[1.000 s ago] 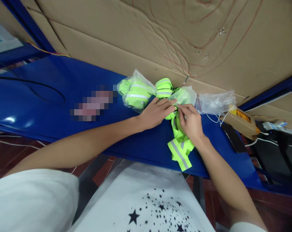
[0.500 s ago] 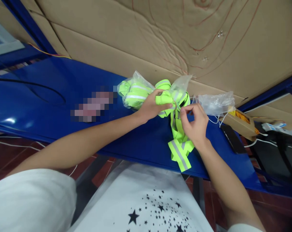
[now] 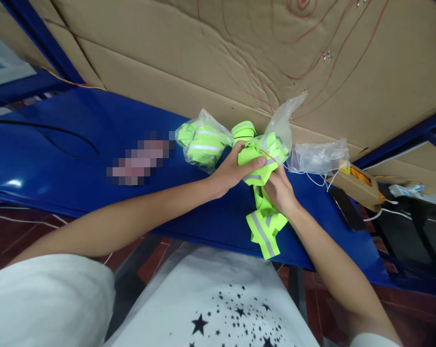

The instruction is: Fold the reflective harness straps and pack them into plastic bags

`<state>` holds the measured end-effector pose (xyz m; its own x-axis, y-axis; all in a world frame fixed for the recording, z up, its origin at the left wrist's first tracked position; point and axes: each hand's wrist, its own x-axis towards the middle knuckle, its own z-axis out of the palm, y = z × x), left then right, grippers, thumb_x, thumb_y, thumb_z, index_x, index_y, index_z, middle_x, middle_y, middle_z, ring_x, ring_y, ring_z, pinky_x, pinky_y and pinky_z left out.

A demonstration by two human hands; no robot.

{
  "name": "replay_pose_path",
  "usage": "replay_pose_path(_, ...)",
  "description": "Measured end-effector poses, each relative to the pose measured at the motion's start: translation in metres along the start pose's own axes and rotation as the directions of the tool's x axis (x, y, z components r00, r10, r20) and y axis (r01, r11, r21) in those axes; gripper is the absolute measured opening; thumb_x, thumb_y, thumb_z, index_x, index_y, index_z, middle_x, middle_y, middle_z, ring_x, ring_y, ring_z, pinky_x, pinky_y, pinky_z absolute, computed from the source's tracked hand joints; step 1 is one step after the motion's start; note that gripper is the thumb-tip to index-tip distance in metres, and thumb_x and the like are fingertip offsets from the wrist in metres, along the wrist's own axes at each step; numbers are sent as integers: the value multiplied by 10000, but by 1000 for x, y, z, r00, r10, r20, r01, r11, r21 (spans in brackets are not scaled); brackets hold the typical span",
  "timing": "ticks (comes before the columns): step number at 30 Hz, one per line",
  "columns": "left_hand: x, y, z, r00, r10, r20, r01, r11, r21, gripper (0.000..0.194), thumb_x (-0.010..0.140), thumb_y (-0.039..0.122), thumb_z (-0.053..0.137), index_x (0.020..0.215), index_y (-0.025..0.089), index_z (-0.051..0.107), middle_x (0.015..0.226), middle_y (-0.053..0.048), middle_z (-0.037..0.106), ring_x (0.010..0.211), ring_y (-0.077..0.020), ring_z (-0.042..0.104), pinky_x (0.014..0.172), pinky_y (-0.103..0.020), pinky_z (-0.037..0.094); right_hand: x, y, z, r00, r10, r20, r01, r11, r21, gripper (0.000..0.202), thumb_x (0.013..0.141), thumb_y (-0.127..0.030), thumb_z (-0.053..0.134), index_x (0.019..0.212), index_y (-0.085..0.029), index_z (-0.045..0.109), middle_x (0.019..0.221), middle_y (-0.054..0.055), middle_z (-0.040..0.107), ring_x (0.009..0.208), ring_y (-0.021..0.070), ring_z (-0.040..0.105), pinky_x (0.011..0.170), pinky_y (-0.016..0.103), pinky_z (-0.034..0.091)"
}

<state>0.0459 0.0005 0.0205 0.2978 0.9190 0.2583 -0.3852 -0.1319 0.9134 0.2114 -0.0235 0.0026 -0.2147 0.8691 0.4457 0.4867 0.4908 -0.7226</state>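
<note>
My left hand (image 3: 234, 169) is closed on a folded neon-yellow reflective strap (image 3: 253, 169), thumb lying across its front. The upper part of this bundle sits in a clear zip bag (image 3: 283, 115), whose red zip line crosses the strap. My right hand (image 3: 281, 190) holds the bundle from below on the right; its fingertips are hidden behind the strap. Loose strap ends (image 3: 264, 231) hang down onto the table near its front edge. Left of my hands lies a second bagged strap bundle (image 3: 205, 144). A rolled strap (image 3: 244, 131) rests just behind.
The blue table (image 3: 189, 212) backs onto a cardboard panel (image 3: 160, 72). To the right are clear plastic bags (image 3: 317, 156), a white cable, a cardboard box (image 3: 362, 185) and a black phone (image 3: 347, 208). A blurred pinkish item (image 3: 140, 159) lies on the left.
My right hand has moved from the bundle's right side to beneath it. The bundle is now turned, with the clear bag standing higher over its top. My left hand has shifted slightly right.
</note>
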Motion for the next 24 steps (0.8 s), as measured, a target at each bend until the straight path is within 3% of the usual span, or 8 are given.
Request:
replay_pose_path(3,-4,-4,4,996,76,-42,-71,990,119,519,823,509,782,1159,232,498,1193,-69,663,1182,-257,636,1019,-420,525,-2,-5,1,995,97,22,-99,972,215,496,1043,-456,348,1514,-305,390,1220,102,717,1091,232,721,902,421,599)
replay_pose_path(6,-5,-11,5,990,137,-28,-128,968,217,559,810,481,792,1202,229,483,1288,-90,635,1264,-266,599,1092,-437,482,-1,-10,2,990,136,-34,-121,950,287,586,994,-607,457,1486,-295,403,1321,123,682,1159,233,704,932,405,598)
replay_pose_path(9,0,-14,0,998,8,61,-16,991,132,549,832,464,769,1248,248,483,1346,-84,640,1321,-270,591,1110,-447,472,-1,-11,3,985,149,-90,-115,945,307,633,954,-657,535,1461,-296,418,1388,125,651,1192,233,696,956,399,597)
replay_pose_path(12,6,-9,-10,977,-108,185,109,994,2,611,771,377,819,1291,274,515,1320,-57,682,1326,-280,608,1116,-452,465,0,-10,4,989,123,-85,-92,948,304,639,940,-640,584,1456,-298,427,1410,126,642,1226,252,685,967,421,597)
replay_pose_path(15,9,3,-16,957,-133,257,154,986,-61,762,672,317,878,1345,292,521,1260,-44,719,1293,-297,635,1100,-461,476,1,-8,0,992,82,-101,-60,977,203,606,976,-602,547,1473,-281,416,1402,129,646,1249,264,672,979,446,588)
replay_pose_path(17,10,11,-16,959,-99,265,125,989,-82,760,678,383,889,1350,290,548,1282,-55,717,1320,-307,617,1101,-454,479,2,-8,-6,990,22,-141,-11,997,80,559,979,-564,560,1434,-255,457,1359,128,668,1231,267,672,996,455,574)
replay_pose_path(20,9,16,-12,985,-25,169,29,999,-21,670,719,513,873,1289,252,637,1323,-78,705,1354,-325,586,1122,-449,466,3,-13,-16,986,-94,-138,77,990,-122,458,920,-473,682,1288,-223,574,1231,117,720,1136,280,692,993,451,562)
replay_pose_path(24,7,15,-11,997,-23,77,14,993,117,595,663,455,933,1163,206,729,1241,-73,746,1272,-324,636,1104,-442,485,3,-18,-21,994,-98,-57,83,971,-224,427,887,-430,721,1233,-202,619,1167,107,741,1072,286,701,960,442,564)
